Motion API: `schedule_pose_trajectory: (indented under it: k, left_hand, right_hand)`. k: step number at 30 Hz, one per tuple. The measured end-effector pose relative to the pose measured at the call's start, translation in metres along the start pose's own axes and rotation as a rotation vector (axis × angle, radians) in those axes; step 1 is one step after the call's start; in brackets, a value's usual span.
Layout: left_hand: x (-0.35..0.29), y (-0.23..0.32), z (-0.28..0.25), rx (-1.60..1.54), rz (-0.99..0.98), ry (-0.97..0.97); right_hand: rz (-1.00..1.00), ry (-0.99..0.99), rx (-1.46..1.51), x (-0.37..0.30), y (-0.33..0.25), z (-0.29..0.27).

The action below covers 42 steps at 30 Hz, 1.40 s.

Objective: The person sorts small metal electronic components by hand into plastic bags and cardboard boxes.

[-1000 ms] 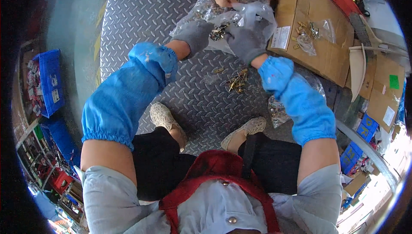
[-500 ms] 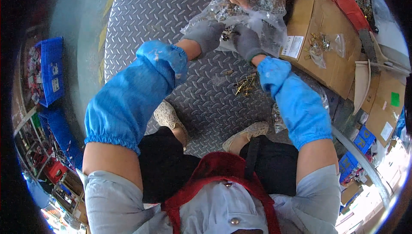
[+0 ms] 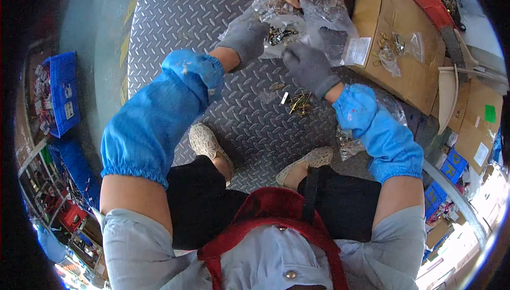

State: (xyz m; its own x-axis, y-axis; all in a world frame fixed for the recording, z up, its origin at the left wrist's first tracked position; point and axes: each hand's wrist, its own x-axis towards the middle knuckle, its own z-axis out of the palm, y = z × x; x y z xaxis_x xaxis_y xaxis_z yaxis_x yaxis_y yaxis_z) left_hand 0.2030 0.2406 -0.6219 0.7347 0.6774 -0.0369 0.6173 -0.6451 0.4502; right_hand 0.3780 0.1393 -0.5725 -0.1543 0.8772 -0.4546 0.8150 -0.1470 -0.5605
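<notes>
your left hand [image 3: 245, 41] pinches the left edge of the clear bag [image 3: 291, 22], and your right hand [image 3: 311, 68] curls by its near side, holding what, if anything, i can't tell.

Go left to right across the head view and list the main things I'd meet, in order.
Blue bin, gloved left hand, small metal parts in the open plastic bag, gloved right hand, large cardboard box, green sticker at the far right.
</notes>
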Motion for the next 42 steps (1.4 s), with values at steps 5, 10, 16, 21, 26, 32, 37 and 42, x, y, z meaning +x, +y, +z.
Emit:
schedule_pose_trajectory:
  k: [5, 10, 16, 21, 26, 32, 37, 42]
  left_hand:
    - [0.006, 0.012, -0.009, 0.032, -0.081, -0.182]
    - [-0.002, 0.015, -0.025, -0.074, -0.181, 0.078]
    - [-0.003, 0.010, -0.030, 0.001, -0.198, -0.066]
    - [-0.004, 0.003, -0.025, -0.019, -0.171, -0.051]
    - [-0.008, -0.002, -0.027, 0.008, -0.167, -0.083]
    - [0.002, -0.006, -0.025, -0.023, -0.206, 0.003]
    - [0.000, -0.001, -0.036, 0.006, -0.257, -0.025]
    - [-0.007, -0.005, -0.035, -0.051, -0.216, 0.041]
  right_hand:
    - [-0.275, 0.242, 0.025, 0.073, 0.039, 0.025]
    - [-0.116, 0.280, -0.058, 0.093, 0.029, 0.046]
    - [-0.346, 0.456, -0.292, 0.110, 0.031, 0.051]
    - [-0.361, 0.419, -0.353, 0.120, 0.046, 0.056]
    - [-0.252, 0.413, 0.229, 0.115, 0.047, 0.045]
    - [-0.068, 0.384, 0.248, 0.112, 0.037, 0.041]
    - [-0.152, 0.277, -0.216, 0.128, 0.017, 0.043]
    - [-0.133, 0.142, -0.353, 0.135, 0.006, 0.045]
